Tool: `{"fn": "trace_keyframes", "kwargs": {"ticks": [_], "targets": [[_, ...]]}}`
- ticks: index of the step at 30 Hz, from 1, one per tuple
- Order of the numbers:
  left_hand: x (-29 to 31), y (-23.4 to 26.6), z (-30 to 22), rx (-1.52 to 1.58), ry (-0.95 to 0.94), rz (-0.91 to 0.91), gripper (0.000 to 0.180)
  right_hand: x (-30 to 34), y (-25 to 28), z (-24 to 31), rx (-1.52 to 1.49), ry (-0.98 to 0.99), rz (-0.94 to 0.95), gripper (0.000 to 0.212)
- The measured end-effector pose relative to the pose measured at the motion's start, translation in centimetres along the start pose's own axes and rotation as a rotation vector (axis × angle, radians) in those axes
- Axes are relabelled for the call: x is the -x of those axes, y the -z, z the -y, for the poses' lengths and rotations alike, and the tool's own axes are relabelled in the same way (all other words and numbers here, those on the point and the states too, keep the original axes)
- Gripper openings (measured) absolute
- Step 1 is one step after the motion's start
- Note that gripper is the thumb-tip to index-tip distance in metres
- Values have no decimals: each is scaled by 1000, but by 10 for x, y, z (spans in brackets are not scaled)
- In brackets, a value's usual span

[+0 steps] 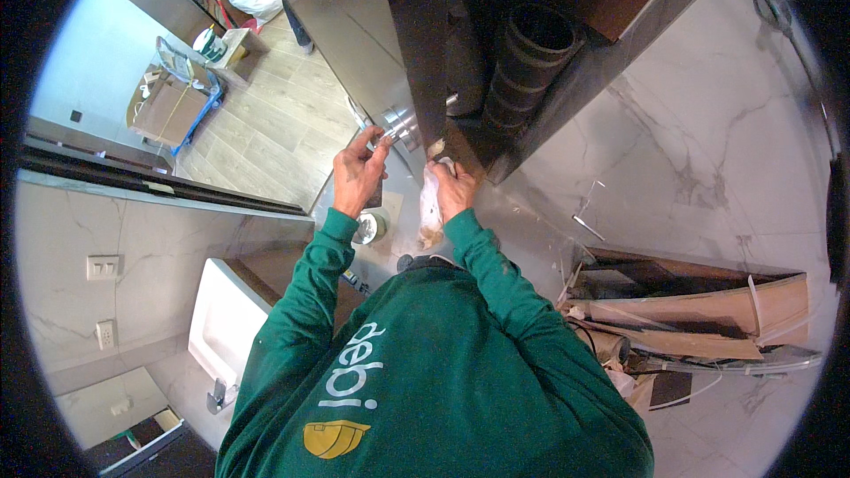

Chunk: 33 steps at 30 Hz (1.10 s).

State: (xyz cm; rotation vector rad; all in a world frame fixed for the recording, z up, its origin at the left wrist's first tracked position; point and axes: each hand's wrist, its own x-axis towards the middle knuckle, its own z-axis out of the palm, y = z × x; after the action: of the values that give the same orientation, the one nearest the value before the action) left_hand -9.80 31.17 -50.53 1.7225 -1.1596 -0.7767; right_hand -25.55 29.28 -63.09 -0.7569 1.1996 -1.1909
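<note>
My left hand (357, 175) is up against a shiny metal cylindrical handle (401, 126) on the edge of a dark door-like panel (416, 44). Its thumb and fingers are pinched together, and what they hold, if anything, is hard to make out. A dark flat piece (376, 195) shows just beneath that hand. To the right, my right hand (455, 189) is closed around a crumpled white rag (430, 208) with brownish stains, its fingertips close to the panel's lower end. Below my left hand stands a round open tub (370, 228) with pale contents.
Ribbed black tubes (522, 71) stand in a dark recess ahead. Broken wooden boards (691, 301) and cables lie at right on marble-look tiles. A white washbasin (226, 319) is at left. Through the doorway, cardboard boxes (168, 106) rest on a blue-edged cart.
</note>
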Motion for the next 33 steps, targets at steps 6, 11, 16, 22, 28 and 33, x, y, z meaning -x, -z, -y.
{"fn": "trace_keyframes", "kwargs": {"ticks": [6,11,16,22,28,33], "targets": [[-1,2,0,-12,-10,1,32,3,3,-4,25,0,-26,26],[0,1,0,-6,-7,5,32,5,-4,16,174,-76,-30,30],[2,-2,-1,27,-14,-4,32,13,-14,36,-101,29,21,30],[1,-2,-3,-30,-42,1,32,3,-6,12,0,22,-7,25],[1,1,-5,-62,-28,5,33,-4,4,-8,131,-32,-67,27],[1,1,-3,-15,1,15,33,2,2,14,-37,-69,59,27]]}}
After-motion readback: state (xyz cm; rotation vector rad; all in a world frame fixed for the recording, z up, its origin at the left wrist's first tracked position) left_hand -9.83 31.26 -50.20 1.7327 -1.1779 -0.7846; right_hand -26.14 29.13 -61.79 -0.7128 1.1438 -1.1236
